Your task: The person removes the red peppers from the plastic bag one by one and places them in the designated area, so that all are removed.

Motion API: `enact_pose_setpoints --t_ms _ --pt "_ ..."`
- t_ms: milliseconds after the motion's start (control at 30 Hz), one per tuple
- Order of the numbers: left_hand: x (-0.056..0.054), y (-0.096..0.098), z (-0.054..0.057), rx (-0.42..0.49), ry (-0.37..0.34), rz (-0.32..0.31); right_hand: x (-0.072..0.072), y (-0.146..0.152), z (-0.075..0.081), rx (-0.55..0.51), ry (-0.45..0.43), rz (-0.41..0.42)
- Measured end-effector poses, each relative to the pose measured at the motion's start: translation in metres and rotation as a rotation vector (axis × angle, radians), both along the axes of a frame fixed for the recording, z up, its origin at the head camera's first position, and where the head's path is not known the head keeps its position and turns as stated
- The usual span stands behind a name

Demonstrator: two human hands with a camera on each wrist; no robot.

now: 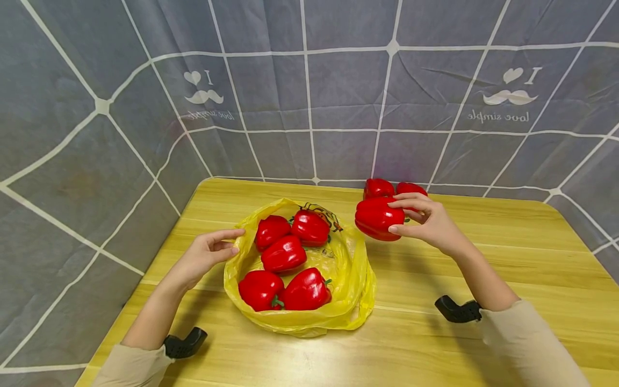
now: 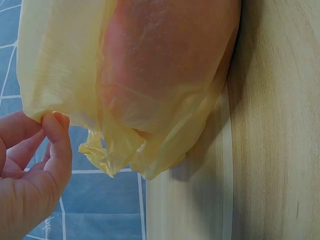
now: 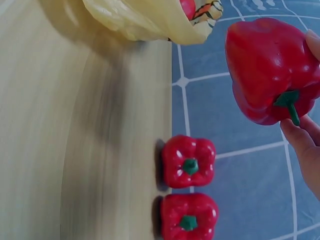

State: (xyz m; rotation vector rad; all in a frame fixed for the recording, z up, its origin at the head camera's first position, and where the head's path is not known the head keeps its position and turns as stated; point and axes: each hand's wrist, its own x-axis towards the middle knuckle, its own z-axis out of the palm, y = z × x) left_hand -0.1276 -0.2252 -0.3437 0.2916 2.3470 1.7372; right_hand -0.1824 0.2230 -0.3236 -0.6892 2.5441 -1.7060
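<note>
A yellow plastic bag (image 1: 362,269) stands wide-mouthed on the table with several red bell peppers (image 1: 284,253) inside. My left hand (image 1: 205,255) pinches the bag's left rim between thumb and fingers; the left wrist view shows the thin film (image 2: 55,75) caught at the fingertips. Just right of the bag, my right hand (image 1: 425,223) grips a red bell pepper (image 1: 379,219) by its stem end, raised above the table. In the right wrist view that pepper (image 3: 270,70) has its green stem toward the thumb and fingers.
Two more red bell peppers, one (image 1: 379,188) beside the other (image 3: 189,217), sit at the table's back edge behind my right hand. A grey curtain (image 1: 348,97) with white lines hangs behind the wooden table (image 1: 483,258). Black wrist mounts (image 1: 186,344) stick out from both sleeves.
</note>
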Motion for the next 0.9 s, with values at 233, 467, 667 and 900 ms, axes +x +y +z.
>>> enact_pose_setpoints --t_ms 233,467,667,900 --pt "0.0 -0.001 0.001 0.006 0.008 0.001 -0.004 0.006 0.002 0.014 0.011 -0.025" --pt "0.0 -0.002 0.003 -0.008 0.009 0.006 -0.004 0.018 0.002 -0.01 0.013 -0.064" --pt "-0.001 -0.001 0.003 -0.011 0.011 0.005 -0.003 0.032 0.001 -0.036 0.017 -0.088" --pt "0.0 -0.001 0.002 -0.032 0.006 0.001 0.001 0.053 0.0 0.006 0.004 -0.168"
